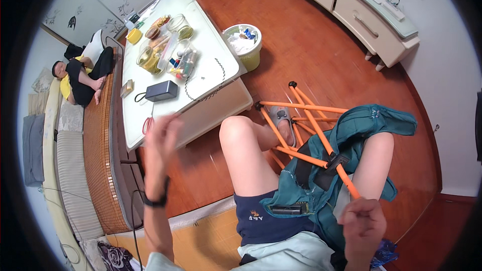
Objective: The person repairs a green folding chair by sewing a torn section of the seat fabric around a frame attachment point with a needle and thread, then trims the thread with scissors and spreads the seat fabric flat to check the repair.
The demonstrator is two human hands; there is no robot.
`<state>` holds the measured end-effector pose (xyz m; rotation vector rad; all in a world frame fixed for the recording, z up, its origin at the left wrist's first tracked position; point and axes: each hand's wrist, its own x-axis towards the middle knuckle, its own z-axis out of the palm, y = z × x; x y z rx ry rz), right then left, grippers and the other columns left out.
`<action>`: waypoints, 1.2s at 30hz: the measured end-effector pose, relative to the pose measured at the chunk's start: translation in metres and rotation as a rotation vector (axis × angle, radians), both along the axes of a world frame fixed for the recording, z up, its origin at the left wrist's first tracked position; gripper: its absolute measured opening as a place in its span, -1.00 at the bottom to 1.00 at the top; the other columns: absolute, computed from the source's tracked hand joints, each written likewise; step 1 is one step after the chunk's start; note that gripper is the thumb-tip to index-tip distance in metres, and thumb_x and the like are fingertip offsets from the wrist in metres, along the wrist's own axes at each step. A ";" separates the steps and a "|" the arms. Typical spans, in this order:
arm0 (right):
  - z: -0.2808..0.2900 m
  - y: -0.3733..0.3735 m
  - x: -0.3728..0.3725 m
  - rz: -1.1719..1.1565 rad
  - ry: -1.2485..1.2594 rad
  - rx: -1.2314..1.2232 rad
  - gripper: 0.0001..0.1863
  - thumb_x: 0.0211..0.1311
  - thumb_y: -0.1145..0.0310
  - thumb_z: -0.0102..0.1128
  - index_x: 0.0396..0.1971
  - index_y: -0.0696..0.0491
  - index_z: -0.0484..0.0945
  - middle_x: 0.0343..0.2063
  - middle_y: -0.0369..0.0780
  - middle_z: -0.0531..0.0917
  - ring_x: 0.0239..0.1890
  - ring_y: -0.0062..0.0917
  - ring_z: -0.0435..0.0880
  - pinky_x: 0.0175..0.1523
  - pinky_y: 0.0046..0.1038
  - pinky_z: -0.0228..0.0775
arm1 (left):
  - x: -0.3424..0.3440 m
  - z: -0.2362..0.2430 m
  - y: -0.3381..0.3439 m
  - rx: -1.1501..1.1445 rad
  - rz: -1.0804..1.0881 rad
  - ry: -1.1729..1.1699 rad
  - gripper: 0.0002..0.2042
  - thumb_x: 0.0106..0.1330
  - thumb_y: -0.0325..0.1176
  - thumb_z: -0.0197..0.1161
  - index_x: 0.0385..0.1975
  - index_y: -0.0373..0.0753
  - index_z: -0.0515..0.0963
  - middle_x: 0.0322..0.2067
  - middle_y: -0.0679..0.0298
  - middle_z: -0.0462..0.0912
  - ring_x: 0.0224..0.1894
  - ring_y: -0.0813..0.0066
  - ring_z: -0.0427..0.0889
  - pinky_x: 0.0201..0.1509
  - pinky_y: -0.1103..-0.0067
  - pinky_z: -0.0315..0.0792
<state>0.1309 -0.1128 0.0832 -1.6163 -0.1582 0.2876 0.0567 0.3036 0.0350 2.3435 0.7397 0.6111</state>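
Across my lap lies a folding chair frame of orange tubes [316, 125] with black joints and end caps. Teal fabric [369, 120] is draped over and around it, covering much of my thigh. Pale stitching and a dark cylinder [287, 210] show at the fabric's near edge. My right hand [362, 223] is closed at the near end of an orange tube; what sits inside the fingers is hidden. My left hand [163, 138] is raised in the air beside the table's near corner, its fingers smeared by motion. Behind it, red scissor-like handles [147, 125] lie on the table.
On the white table [201, 83] stand a dark box-shaped speaker [161, 91], jars, a clear tray of small items [182, 64] and a coiled black cord [221, 78]. A bin [249, 60] stands beyond. Someone reclines on the sofa [93, 145] at left; drawers [359, 17] line the right.
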 end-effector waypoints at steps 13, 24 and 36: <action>-0.007 0.027 0.002 0.277 -0.012 0.047 -0.92 0.40 0.56 0.21 -0.17 0.19 0.54 -0.28 -0.28 0.54 -0.31 -0.68 0.57 -0.23 -0.63 0.43 | 0.024 0.048 -0.182 -0.775 -0.844 0.292 -0.67 0.47 -0.32 0.23 0.11 -0.38 0.53 -0.05 -0.03 0.70 -0.04 0.14 0.71 -0.01 0.29 0.57; 0.005 -0.025 0.015 0.069 -0.201 -0.177 -0.79 0.48 0.37 0.19 -0.09 0.22 0.60 -0.34 -0.27 0.63 -0.31 -0.60 0.58 -0.17 -0.59 0.41 | 0.122 0.048 0.086 0.260 0.089 -0.306 -0.84 0.37 -0.56 0.27 -0.12 -0.36 0.70 -0.33 0.16 0.80 -0.25 0.48 0.79 -0.13 0.63 0.59; -0.011 -0.037 0.016 -0.055 0.028 -0.006 -0.82 0.49 0.38 0.20 -0.09 0.17 0.59 -0.37 -0.31 0.64 -0.42 -0.76 0.49 -0.31 -0.75 0.29 | 0.156 0.014 0.141 0.470 0.034 -0.371 -0.84 0.38 -0.51 0.30 -0.10 -0.35 0.70 -0.22 0.09 0.78 -0.20 0.36 0.79 -0.10 0.55 0.60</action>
